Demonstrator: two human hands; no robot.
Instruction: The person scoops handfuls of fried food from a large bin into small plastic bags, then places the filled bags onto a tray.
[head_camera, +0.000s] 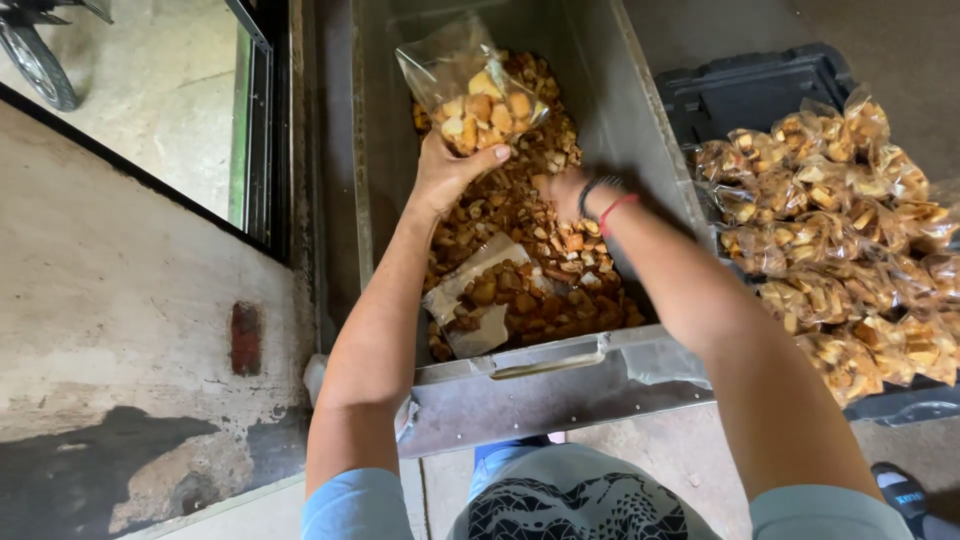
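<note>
Clear, glossy plastic is crinkling around the bag (470, 85) of rough, dry golden-brown chips. The metal bin (545, 385) is showing dull, scuffed grey sheet. Shiny filled bags (850, 230) are glinting on a matt black plastic crate (745, 95). The concrete floor (110, 290) is looking rough and stained.

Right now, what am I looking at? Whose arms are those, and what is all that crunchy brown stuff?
The picture comes from a camera worn on a person's head, looking down, so the arms are that person's own. The left hand holds up a clear bag partly filled with golden-brown snack pieces. The right hand, with bands on its wrist, reaches into the loose snack pieces that fill a big metal bin. Another clear bag lies on that heap. On the right, a dark crate holds many filled bags.
</note>
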